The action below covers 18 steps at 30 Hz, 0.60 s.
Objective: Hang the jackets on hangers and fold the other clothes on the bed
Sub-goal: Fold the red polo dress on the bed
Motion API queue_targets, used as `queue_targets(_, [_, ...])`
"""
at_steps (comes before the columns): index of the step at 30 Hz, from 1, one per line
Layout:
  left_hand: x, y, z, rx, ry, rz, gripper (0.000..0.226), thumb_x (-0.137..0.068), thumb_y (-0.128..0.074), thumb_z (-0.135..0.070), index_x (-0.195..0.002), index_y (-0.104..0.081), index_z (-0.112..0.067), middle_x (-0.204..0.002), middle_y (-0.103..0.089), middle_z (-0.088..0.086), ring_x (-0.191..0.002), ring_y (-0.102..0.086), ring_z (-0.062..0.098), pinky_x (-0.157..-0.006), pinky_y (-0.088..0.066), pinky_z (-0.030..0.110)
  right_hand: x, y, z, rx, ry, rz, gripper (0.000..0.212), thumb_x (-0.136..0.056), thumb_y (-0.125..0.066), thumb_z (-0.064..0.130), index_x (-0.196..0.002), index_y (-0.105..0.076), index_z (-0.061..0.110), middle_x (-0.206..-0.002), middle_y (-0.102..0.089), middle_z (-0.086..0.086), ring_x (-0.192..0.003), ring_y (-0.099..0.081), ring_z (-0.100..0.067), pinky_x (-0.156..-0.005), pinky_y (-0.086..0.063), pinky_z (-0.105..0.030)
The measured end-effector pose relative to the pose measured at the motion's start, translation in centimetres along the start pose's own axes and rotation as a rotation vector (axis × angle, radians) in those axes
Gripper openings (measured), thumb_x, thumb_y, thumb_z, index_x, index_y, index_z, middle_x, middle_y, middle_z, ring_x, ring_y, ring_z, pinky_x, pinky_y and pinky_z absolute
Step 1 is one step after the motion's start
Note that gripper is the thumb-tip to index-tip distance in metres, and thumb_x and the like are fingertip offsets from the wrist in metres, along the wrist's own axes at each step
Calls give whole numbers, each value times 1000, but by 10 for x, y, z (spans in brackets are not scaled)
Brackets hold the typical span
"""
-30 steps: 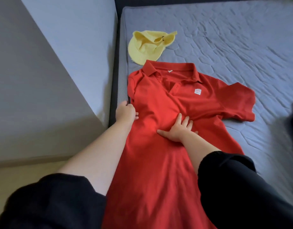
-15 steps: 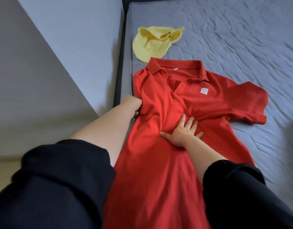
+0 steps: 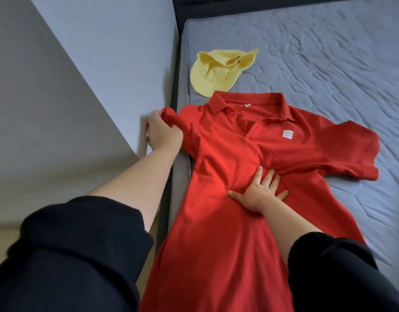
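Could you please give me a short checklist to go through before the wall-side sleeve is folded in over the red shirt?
1. Left hand grips the sleeve: ok.
2. Right hand lies flat, pinning the red shirt: ok.
3. Shirt front smooth: not ok, creases beside that hand.
4. Yellow hat out of the fold's path: ok, beyond the collar.
5. Hem flat: cannot tell, out of view.
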<state>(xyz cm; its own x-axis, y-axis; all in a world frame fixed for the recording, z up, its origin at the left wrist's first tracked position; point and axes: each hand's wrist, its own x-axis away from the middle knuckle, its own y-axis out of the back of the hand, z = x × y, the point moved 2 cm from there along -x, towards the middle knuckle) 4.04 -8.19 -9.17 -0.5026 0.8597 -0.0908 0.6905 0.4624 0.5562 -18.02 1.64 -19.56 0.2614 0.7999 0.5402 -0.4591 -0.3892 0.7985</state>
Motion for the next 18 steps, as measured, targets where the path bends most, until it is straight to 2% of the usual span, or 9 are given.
queue_targets(2, [3,-5,13,-121,194,48,57,-85,-56,-22,-138,-36,-12,-134,-51,13,-123,-50,32,-102,-41,40,0,0,0,2,-3,0,133,-64,-55,84,-144,31,22,-154,30,-9,-144,22,-30,-111,6,-61])
queue_targets(6, [2,-9,22,-366,301,257,32,-85,-62,-23,-110,-59,-2,-113,-65,17,-104,-62,34,-82,-49,34,-2,0,0,12,-5,7,133,-64,-54,84,-144,32,22,-154,31,-9,-144,22,-30,-111,6,-61])
queue_targets(8, [1,-7,16,-456,219,273,33,-84,-64,-28,-107,-63,-4,-111,-66,16,-105,-61,34,-82,-50,36,-3,-1,0,14,-4,9,133,-64,-54,84,-144,32,22,-154,31,-9,-144,22,-31,-111,6,-61])
queue_targets(11, [-8,-3,-13,-621,-179,98,41,-83,-63,-45,-102,-68,-9,-108,-64,14,-112,-51,34,-85,-44,39,-4,-2,0,16,-8,12,133,-64,-54,84,-143,33,22,-153,32,-9,-143,23,-30,-111,7,-61])
queue_targets(12, [-10,-1,-24,-568,-239,99,41,-82,-65,-44,-102,-67,-7,-108,-64,14,-112,-52,33,-86,-43,38,-5,-2,0,17,-9,14,133,-64,-54,84,-143,33,22,-153,33,-9,-143,24,-30,-111,7,-61])
queue_targets(13, [-17,-1,-34,-442,-198,141,41,-82,-67,-40,-104,-66,-6,-108,-64,13,-110,-55,32,-85,-44,36,-5,-3,0,17,-9,15,133,-63,-53,85,-143,34,22,-153,33,-9,-143,24,-30,-111,7,-61])
queue_targets(16, [-35,4,-54,62,275,334,38,-82,-72,-20,-115,-63,-4,-108,-67,8,-97,-64,26,-79,-51,33,-5,-3,0,18,-12,13,134,-63,-53,85,-143,34,22,-153,33,-9,-143,24,-30,-111,7,-61])
queue_targets(17, [-38,8,-57,102,340,330,37,-83,-72,-16,-116,-63,-4,-103,-68,10,-90,-65,25,-72,-52,33,-5,-3,0,18,-13,13,134,-63,-53,85,-143,33,22,-153,33,-9,-143,24,-30,-111,7,-61])
queue_targets(18, [-38,14,-60,30,286,299,35,-83,-71,-16,-115,-63,-5,-99,-68,12,-87,-65,26,-67,-51,33,-5,-3,0,16,-13,15,134,-63,-53,85,-143,33,22,-153,33,-9,-143,24,-30,-111,6,-61])
